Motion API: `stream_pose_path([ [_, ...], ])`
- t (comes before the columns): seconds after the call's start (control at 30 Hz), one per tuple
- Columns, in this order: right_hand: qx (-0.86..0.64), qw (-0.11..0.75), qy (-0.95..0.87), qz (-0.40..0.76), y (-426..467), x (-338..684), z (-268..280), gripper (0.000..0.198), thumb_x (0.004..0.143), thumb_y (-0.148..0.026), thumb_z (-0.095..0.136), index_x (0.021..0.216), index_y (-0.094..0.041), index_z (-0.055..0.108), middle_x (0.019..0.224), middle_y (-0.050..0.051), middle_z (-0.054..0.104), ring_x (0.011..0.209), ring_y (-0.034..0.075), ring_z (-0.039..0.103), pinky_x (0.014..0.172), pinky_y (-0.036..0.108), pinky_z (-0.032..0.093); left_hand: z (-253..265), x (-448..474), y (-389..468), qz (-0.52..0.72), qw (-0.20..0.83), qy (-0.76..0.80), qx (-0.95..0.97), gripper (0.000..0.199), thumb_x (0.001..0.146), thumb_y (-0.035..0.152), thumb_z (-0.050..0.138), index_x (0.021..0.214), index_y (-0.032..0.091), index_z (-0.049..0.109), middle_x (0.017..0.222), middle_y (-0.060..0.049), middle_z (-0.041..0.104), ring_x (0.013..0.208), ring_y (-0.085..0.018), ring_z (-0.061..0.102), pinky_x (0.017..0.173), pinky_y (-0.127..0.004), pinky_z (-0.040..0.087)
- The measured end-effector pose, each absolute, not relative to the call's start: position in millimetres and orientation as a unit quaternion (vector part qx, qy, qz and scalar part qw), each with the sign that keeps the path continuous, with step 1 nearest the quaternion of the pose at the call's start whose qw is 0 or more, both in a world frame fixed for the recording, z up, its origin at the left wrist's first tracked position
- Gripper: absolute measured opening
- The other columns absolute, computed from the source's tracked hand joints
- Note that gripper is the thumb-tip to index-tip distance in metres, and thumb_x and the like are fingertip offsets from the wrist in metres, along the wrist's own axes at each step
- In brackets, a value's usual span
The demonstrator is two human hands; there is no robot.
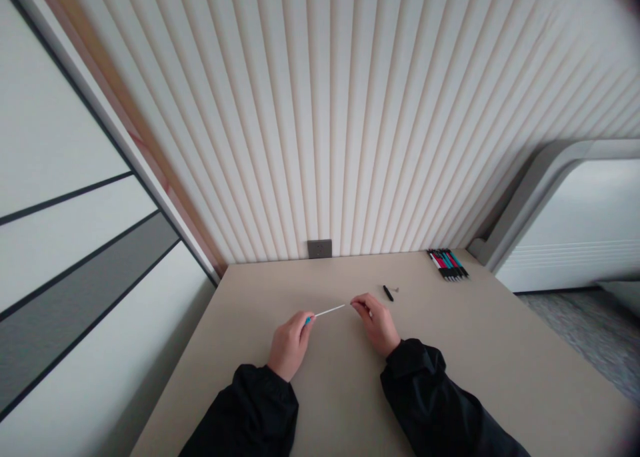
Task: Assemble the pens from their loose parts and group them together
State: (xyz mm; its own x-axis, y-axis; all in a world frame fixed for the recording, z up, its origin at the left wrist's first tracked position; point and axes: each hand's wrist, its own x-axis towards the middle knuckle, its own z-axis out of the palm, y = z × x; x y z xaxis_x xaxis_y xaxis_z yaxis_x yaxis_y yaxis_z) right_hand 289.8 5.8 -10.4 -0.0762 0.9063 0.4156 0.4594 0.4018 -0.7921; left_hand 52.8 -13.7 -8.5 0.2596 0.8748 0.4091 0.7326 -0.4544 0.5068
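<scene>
My left hand (291, 344) is closed around a small blue piece (308, 320), and a thin white rod, which looks like a pen refill (330, 310), sticks out from it to the right. Most of the blue piece is hidden by the fingers. Just past the rod's free end, my right hand (376, 324) is pinched. Something tiny may be at its fingertips, but it is too small to name. Beyond the right hand lie a short black pen part (389, 293) and a small greyish piece (395, 290) on the table.
Several pens (449, 264) in black, red, white and blue lie side by side at the table's far right corner. A dark socket (319, 248) sits on the ribbed wall (320, 110) behind the beige table (280, 284). A white-grey panel (580, 217) stands to the right.
</scene>
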Motion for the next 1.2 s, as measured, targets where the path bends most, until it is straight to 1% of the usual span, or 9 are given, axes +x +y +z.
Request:
stream_pose_path([
  [0.3, -0.469, 0.463, -0.709, 0.251, 4.2, 292.4, -8.0, 0.023, 0.095, -0.033, 0.047, 0.088, -0.020, 0.065, 0.085, 0.004, 0.065, 0.078, 0.017, 0.059, 0.071, 0.028, 0.046, -7.2, 57.2, -15.6, 0.324, 0.121, 0.493, 0.798, 0.017, 0.096, 0.027, 0.042, 0.094, 0.021, 0.058, 0.084, -0.003, 0.067, 0.076, -0.017, 0.064, 0.069, -0.025, 0.046],
  [0.67, -0.466, 0.465, -0.711, 0.248, 4.3, 295.4, -10.7, 0.020, 0.094, -0.029, 0.049, 0.088, -0.020, 0.065, 0.085, 0.004, 0.065, 0.079, 0.017, 0.060, 0.072, 0.027, 0.046, -7.1, 59.2, -16.8, 0.321, 0.113, 0.506, 0.793, 0.019, 0.096, 0.027, 0.041, 0.093, 0.020, 0.058, 0.081, -0.002, 0.066, 0.074, -0.015, 0.063, 0.067, -0.023, 0.045],
  [1.07, -0.457, 0.461, -0.716, 0.258, 4.2, 295.5, -12.2, 0.022, 0.095, -0.033, 0.048, 0.089, -0.020, 0.065, 0.085, 0.005, 0.065, 0.076, 0.017, 0.060, 0.069, 0.027, 0.047, -5.7, 59.1, -17.1, 0.321, 0.120, 0.503, 0.793, 0.018, 0.096, 0.026, 0.041, 0.093, 0.021, 0.058, 0.082, -0.001, 0.065, 0.075, -0.015, 0.063, 0.068, -0.023, 0.044],
  [1.2, -0.446, 0.456, -0.724, 0.265, 2.8, 294.2, -10.3, 0.023, 0.094, -0.034, 0.049, 0.089, -0.020, 0.066, 0.086, 0.006, 0.066, 0.078, 0.017, 0.060, 0.070, 0.028, 0.048, -6.6, 59.3, -16.8, 0.311, 0.126, 0.497, 0.800, 0.018, 0.096, 0.027, 0.041, 0.093, 0.021, 0.058, 0.082, -0.001, 0.066, 0.075, -0.015, 0.063, 0.068, -0.023, 0.044],
])
